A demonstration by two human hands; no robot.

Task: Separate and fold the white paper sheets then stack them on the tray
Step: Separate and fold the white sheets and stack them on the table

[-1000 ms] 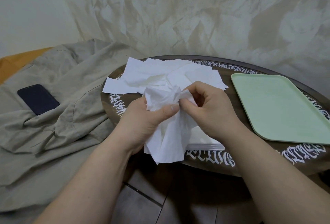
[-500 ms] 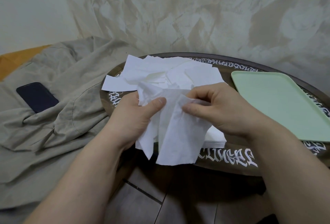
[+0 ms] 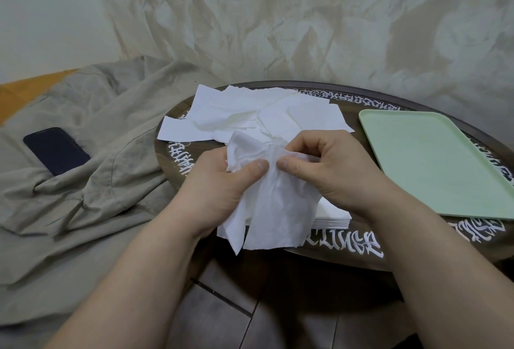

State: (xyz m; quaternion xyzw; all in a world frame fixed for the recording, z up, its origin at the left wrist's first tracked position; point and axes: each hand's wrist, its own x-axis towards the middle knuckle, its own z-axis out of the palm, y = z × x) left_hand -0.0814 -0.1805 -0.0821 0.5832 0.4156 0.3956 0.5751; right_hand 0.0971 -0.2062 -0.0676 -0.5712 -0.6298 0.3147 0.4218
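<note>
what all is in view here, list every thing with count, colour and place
held paper sheet: one, white, crumpled, hanging between both hands over the table's near edge
loose paper sheets: a scattered pile, count unclear, white, far middle of the table
neat paper stack: one, white, near table edge under the right hand, mostly hidden
tray: one, pale green, right side of the table, nothing on it
table: one, round, dark brown with white lettering
cloth: one, beige, rumpled, left of the table
phone: one, dark, lying on the cloth
left hand: grip pinching the held sheet
right hand: grip pinching the same sheet
</note>
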